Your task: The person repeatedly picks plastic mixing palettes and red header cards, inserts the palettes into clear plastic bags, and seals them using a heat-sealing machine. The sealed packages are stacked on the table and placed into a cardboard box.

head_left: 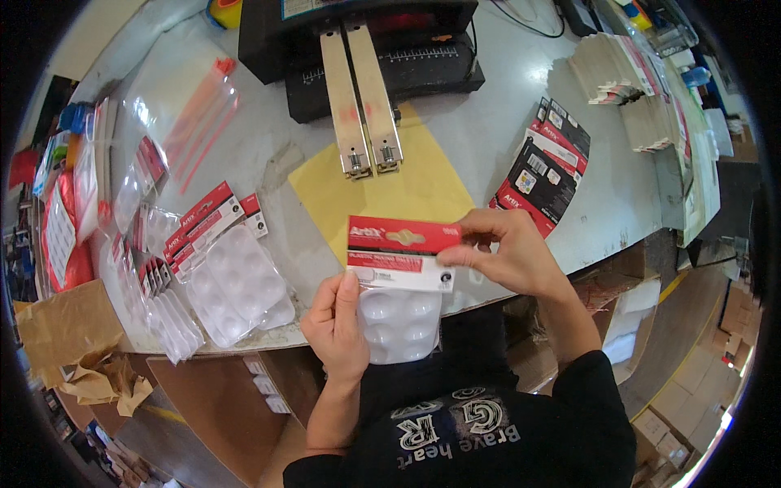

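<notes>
Between my two hands is a white plastic paint palette in a clear bag, topped by a folded red and white header card with a hanging hole. My left hand pinches the card's lower left side, thumb on the front. On the card's right end, my right hand grips with thumb and bent fingers. Just beyond them, a black stapling machine reaches out two metal arms over a yellow sheet. To the left lie several carded palettes, partly overlapping.
Loose black and red header cards lie on the table's right side, with tall card stacks behind them. Clear bags cover the far left. Brown paper and cardboard boxes are by the table's front edge.
</notes>
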Tool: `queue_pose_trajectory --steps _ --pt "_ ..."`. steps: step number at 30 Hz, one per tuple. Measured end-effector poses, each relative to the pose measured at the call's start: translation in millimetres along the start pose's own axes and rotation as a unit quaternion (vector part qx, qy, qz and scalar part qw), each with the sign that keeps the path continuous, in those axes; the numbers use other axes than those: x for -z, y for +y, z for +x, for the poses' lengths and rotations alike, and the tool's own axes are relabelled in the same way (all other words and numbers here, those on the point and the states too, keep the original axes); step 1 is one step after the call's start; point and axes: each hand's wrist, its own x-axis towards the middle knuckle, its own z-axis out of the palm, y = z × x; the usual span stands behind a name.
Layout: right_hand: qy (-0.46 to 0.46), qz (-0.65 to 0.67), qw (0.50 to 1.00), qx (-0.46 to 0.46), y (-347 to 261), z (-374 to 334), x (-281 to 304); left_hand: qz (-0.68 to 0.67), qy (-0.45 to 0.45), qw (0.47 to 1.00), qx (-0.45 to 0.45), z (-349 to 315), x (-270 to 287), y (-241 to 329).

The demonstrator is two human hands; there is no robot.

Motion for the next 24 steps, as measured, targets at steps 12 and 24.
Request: queue_pose_trajectory --steps 12,24 --pt "-0.015 0.217 0.973 -0.081 10 -15 -22 -0.009 0.062 0.998 -0.023 7 -2 -12" --pt "-0.008 0.150 0.988 -0.029 15 -16 -22 0.017 0.040 0.998 -0.034 1 0 -11"
